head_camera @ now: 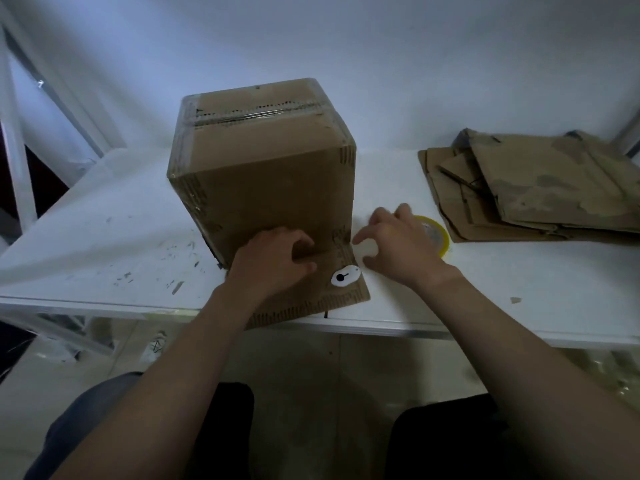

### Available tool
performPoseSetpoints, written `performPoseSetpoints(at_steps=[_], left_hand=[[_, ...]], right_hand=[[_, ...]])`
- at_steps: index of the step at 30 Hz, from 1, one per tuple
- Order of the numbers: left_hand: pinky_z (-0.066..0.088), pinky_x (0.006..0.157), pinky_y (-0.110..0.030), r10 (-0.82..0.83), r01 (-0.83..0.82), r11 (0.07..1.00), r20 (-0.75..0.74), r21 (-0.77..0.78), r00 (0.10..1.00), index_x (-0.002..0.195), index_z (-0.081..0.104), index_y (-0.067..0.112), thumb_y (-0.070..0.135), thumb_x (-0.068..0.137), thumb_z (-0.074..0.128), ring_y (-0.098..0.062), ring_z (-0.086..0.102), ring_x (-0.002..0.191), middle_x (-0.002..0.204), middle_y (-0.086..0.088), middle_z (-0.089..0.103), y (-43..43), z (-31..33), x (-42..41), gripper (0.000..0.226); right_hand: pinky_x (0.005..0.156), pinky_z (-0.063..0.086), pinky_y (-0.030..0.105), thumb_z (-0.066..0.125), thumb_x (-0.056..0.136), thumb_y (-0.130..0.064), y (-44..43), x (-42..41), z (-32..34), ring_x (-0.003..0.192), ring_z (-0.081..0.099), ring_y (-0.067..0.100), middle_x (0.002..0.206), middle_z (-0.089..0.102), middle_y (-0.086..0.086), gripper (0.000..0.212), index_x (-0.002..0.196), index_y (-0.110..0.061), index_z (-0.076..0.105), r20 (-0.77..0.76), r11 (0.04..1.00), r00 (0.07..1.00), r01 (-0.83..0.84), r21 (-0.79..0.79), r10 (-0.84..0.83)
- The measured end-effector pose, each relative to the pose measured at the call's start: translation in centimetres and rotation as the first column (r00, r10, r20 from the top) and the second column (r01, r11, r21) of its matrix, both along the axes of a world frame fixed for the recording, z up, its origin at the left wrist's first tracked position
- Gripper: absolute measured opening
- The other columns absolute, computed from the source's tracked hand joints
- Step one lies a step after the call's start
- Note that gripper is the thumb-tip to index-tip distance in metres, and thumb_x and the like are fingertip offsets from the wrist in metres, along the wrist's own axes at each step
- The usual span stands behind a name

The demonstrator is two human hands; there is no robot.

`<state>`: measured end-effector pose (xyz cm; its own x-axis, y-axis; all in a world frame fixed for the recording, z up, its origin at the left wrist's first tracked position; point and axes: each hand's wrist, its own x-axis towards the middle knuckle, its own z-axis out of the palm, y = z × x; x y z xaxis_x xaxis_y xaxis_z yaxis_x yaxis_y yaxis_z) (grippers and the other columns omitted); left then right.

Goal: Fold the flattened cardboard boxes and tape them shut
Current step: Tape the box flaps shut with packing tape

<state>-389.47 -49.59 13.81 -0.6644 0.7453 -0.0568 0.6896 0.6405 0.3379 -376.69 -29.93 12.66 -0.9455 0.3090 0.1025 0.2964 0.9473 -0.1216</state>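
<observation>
While palm-down on box flap (311, 301), L hand (273, 259) w/ fingers (304, 242) half-bent; R hand (403, 247) over tape roll (435, 229), fingers apart.

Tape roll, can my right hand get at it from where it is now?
Probably yes: the right hand hovers right beside the tape roll, partly covering it, fingers spread, with nothing between them.

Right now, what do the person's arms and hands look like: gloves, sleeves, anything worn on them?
Both are bare. The left hand and the right hand wear no gloves, and no ring, watch or wristband shows. The left forearm and the right forearm are uncovered as far as the picture reaches; no sleeve shows on either.
</observation>
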Motion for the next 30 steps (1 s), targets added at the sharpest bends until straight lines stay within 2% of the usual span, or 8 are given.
performPoseSetpoints(at_steps=[3, 6, 13, 17, 20, 24, 27, 30], left_hand=[[0.047, 0.090, -0.031, -0.007, 0.007, 1.000, 0.012, -0.002, 1.000, 0.122, 0.060, 0.041, 0.051, 0.087, 0.068, -0.011, 0.057, 0.112, 0.123, 0.016, 0.060, -0.5, -0.3, -0.3, 0.036], [0.051, 0.097, -0.040, -0.009, 0.010, 1.000, 0.027, -0.009, 1.000, 0.120, 0.061, 0.043, 0.053, 0.086, 0.068, -0.011, 0.059, 0.112, 0.123, 0.015, 0.061, -1.1, -0.5, -0.5, 0.036], [0.051, 0.098, -0.044, -0.005, 0.005, 1.000, 0.022, -0.004, 1.000, 0.119, 0.060, 0.044, 0.054, 0.086, 0.067, -0.013, 0.057, 0.113, 0.123, 0.015, 0.060, -1.9, -0.2, -0.3, 0.034], [0.051, 0.097, -0.039, -0.012, 0.012, 1.000, -0.012, 0.026, 1.000, 0.121, 0.060, 0.041, 0.053, 0.088, 0.066, -0.012, 0.057, 0.113, 0.124, 0.015, 0.060, -2.3, 0.5, 0.3, 0.035], [0.047, 0.093, -0.030, 0.010, 0.012, 0.987, -0.142, 0.158, 0.990, 0.122, 0.061, 0.037, 0.049, 0.090, 0.066, -0.013, 0.057, 0.114, 0.124, 0.014, 0.061, -3.2, 1.7, 0.9, 0.035], [0.040, 0.095, -0.026, 0.202, 0.016, 0.854, -0.360, 0.520, 0.911, 0.118, 0.066, 0.024, 0.031, 0.094, 0.063, -0.021, 0.053, 0.116, 0.120, 0.002, 0.062, -4.3, 5.0, 1.4, 0.025], [0.043, 0.100, -0.034, 0.411, -0.056, 0.745, -0.391, 0.665, 0.823, 0.120, 0.064, 0.021, 0.023, 0.097, 0.057, -0.026, 0.048, 0.121, 0.125, -0.004, 0.059, -4.2, 8.1, 0.1, 0.024], [0.043, 0.103, -0.047, 0.551, -0.319, 0.745, -0.270, 0.586, 0.790, 0.137, 0.052, 0.023, 0.028, 0.099, 0.054, -0.030, 0.043, 0.129, 0.139, -0.008, 0.050, -3.4, 10.9, -3.2, 0.038]], right_hand=[[0.078, 0.034, 0.036, 0.070, 0.087, -0.038, -1.7, -0.7, -0.4, 0.098, 0.030, 0.019, 0.114, 0.061, -0.013, 0.030, 0.116, -0.040, 0.069, 0.090, 0.972, 0.968, -0.234, -0.028, 0.235], [0.075, 0.025, 0.031, 0.069, 0.089, -0.037, -1.9, -0.9, -1.5, 0.099, 0.031, 0.018, 0.112, 0.066, -0.014, 0.032, 0.120, -0.042, 0.068, 0.149, 0.964, 0.952, -0.266, -0.023, 0.266], [0.096, 0.040, 0.045, 0.067, 0.088, -0.039, -0.4, 0.7, -1.9, 0.125, 0.042, 0.033, 0.103, 0.071, 0.004, 0.023, 0.106, -0.025, 0.073, 0.174, 0.986, 0.977, 0.099, 0.135, -0.122], [0.096, 0.047, 0.045, 0.064, 0.091, -0.041, -0.4, 0.9, -2.1, 0.127, 0.042, 0.034, 0.106, 0.070, 0.006, 0.027, 0.106, -0.023, 0.076, 0.195, 0.980, 0.965, 0.149, 0.134, -0.173], [0.084, 0.049, 0.040, 0.062, 0.095, -0.041, -0.9, 0.4, 0.0, 0.114, 0.052, 0.031, 0.108, 0.068, 0.004, 0.026, 0.110, -0.024, 0.074, -0.064, 0.984, 0.983, 0.174, -0.024, -0.175], [0.076, 0.045, 0.032, 0.051, 0.101, -0.040, -2.1, -1.0, 4.9, 0.106, 0.056, 0.020, 0.119, 0.060, 0.001, 0.031, 0.123, -0.021, 0.059, -0.494, 0.948, 0.825, 0.152, -0.278, -0.277], [0.093, 0.046, 0.040, 0.043, 0.103, -0.045, -2.6, -3.2, 8.5, 0.126, 0.049, 0.025, 0.143, 0.049, 0.004, 0.046, 0.144, -0.024, 0.043, -0.497, 0.937, 0.821, 0.122, -0.327, -0.280], [0.105, 0.039, 0.048, 0.038, 0.103, -0.040, -2.1, -6.9, 11.3, 0.136, 0.040, 0.034, 0.153, 0.042, 0.007, 0.054, 0.153, -0.022, 0.032, -0.322, 0.894, 0.906, 0.119, -0.433, -0.276]])
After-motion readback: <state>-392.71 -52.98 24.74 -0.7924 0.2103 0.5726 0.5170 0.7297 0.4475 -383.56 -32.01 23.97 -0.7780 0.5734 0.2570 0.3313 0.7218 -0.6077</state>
